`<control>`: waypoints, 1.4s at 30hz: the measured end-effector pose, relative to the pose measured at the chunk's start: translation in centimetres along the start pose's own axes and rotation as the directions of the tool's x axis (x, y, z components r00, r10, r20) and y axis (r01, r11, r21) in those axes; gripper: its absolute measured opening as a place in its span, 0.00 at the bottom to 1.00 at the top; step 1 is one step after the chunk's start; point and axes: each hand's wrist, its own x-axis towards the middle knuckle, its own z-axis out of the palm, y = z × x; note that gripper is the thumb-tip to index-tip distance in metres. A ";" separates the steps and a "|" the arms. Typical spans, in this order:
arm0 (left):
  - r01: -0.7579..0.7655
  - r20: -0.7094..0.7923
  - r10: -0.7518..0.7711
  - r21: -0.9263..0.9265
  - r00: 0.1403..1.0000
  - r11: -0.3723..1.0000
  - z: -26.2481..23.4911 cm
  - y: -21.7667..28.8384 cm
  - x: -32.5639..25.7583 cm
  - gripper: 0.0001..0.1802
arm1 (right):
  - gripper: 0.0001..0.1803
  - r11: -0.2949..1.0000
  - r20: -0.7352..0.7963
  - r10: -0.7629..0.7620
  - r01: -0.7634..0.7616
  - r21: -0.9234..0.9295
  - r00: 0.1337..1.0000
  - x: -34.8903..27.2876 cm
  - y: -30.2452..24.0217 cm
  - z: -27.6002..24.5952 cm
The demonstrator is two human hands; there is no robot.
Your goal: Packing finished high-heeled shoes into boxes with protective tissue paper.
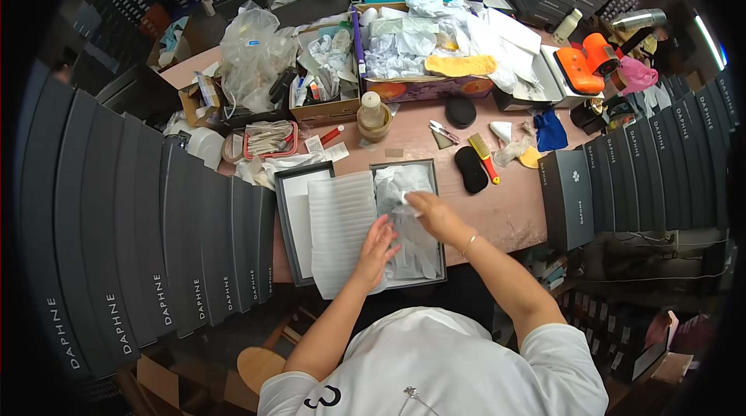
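Observation:
A dark shoe box (pixel 441 256) lies in front of me, holding crumpled white tissue paper (pixel 416 249). What the paper covers is hidden. My right hand (pixel 439 218) is over the box's far half, thumb and fingers closed on a bit of the tissue paper. At the box's left side, my left hand (pixel 377 251) has its fingers apart and holds nothing. It is beside a ribbed white foam sheet (pixel 338 221) that hangs over the box's left edge. Under the sheet's left side rests the open box lid (pixel 289 249), with a pale inside.
Tall rows of dark shoe boxes (pixel 140 229) wall the left side; more boxes (pixel 571 202) stand at the right. Beyond my hands lie a yellow-and-red brush (pixel 483 155), a black pad (pixel 470 169) and a bottle (pixel 373 113). A carton (pixel 423 88) of crumpled paper stands farther back.

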 end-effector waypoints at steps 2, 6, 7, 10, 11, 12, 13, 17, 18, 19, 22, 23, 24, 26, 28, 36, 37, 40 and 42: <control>0.215 0.072 -0.203 -0.339 0.977 0.916 0.2 0.0 0.6 0.27 | 0.29 0.996 0.148 0.074 -0.065 -0.065 0.986 -0.9 -4.6 -0.1; 0.315 0.270 -0.190 -0.569 0.944 0.760 -4.0 -1.7 2.6 0.19 | 0.38 0.990 0.011 -0.102 0.102 -0.097 0.995 -2.3 -9.7 -1.1; 0.300 0.279 -0.165 -0.560 0.946 0.772 -5.4 -1.7 2.7 0.18 | 0.40 0.998 -0.035 -0.069 0.068 -0.012 0.997 -3.0 -9.8 -1.3; 0.299 0.239 -0.197 -0.549 0.951 0.780 -6.2 -0.5 2.0 0.17 | 0.34 0.930 0.204 0.365 -0.365 -0.039 0.908 -5.7 -5.5 3.5; 0.285 0.213 -0.199 -0.536 0.956 0.794 -6.2 -0.2 2.0 0.18 | 0.24 0.903 0.251 0.429 -0.403 -0.151 0.868 -4.8 -5.9 5.3; 0.272 0.192 -0.199 -0.528 0.961 0.805 -5.9 -0.1 2.1 0.18 | 0.21 0.895 0.188 0.438 -0.405 -0.188 0.879 -4.2 -4.9 7.4; 0.265 0.167 -0.208 -0.539 0.964 0.800 -5.3 0.7 1.8 0.19 | 0.19 0.884 0.125 0.445 -0.412 -0.220 0.887 -4.0 -3.4 9.8; 0.195 0.156 -0.131 -0.527 0.979 0.827 -5.8 3.0 0.9 0.21 | 0.14 0.900 0.121 0.436 -0.430 -0.070 0.892 -3.8 -5.3 5.6; 0.179 0.140 -0.126 -0.491 0.982 0.853 -5.9 3.4 1.3 0.21 | 0.14 0.910 0.114 0.413 -0.415 -0.012 0.903 -4.2 -6.9 1.8; 0.176 0.120 -0.135 -0.456 0.983 0.873 -5.9 3.7 1.1 0.21 | 0.14 0.911 0.048 0.410 -0.411 0.028 0.911 -4.8 -8.3 -2.0; 0.227 0.167 -0.182 -0.311 0.969 0.923 -4.3 3.2 1.3 0.18 | 0.15 0.912 -0.061 0.410 -0.411 -0.004 0.910 -7.3 -5.5 -8.2; 0.260 0.211 -0.209 -0.248 0.955 0.933 -3.1 3.1 1.5 0.18 | 0.16 0.893 -0.029 0.437 -0.437 -0.111 0.899 -8.4 -2.0 -7.5; 0.291 0.252 -0.241 -0.183 0.937 0.939 -1.9 2.6 1.8 0.17 | 0.16 0.863 0.003 0.468 -0.456 -0.217 0.884 -9.9 3.1 -5.4; 0.326 0.144 -0.305 -0.150 0.941 0.933 -0.7 1.2 2.2 0.14 | 0.17 0.826 -0.095 0.453 -0.457 -0.331 0.887 -10.2 5.6 -4.3; 0.285 -0.005 -0.287 -0.101 0.958 0.953 -0.3 0.8 2.8 0.14 | 0.18 0.821 -0.390 0.323 -0.460 -0.338 0.862 -6.7 1.7 -5.6; 0.069 -0.104 -0.073 -0.035 0.992 0.997 -0.5 0.0 2.2 0.12 | 0.16 0.995 -0.113 0.023 -0.034 -0.091 0.993 -4.4 -1.6 2.7; 0.054 -0.110 -0.053 0.000 0.993 0.999 -0.5 -0.1 2.5 0.12 | 0.15 0.996 -0.191 0.047 -0.031 0.086 0.980 -5.1 -0.6 2.7; 0.023 -0.104 -0.005 0.168 0.995 0.986 -1.4 -1.5 2.7 0.12 | 0.11 0.494 -0.158 0.661 -0.267 0.827 0.734 -8.7 1.2 0.5; -0.013 -0.075 0.043 0.354 0.996 0.935 -1.4 -2.5 2.9 0.12 | 0.13 0.091 -0.056 0.800 -0.028 0.995 0.598 -8.7 -0.6 -2.7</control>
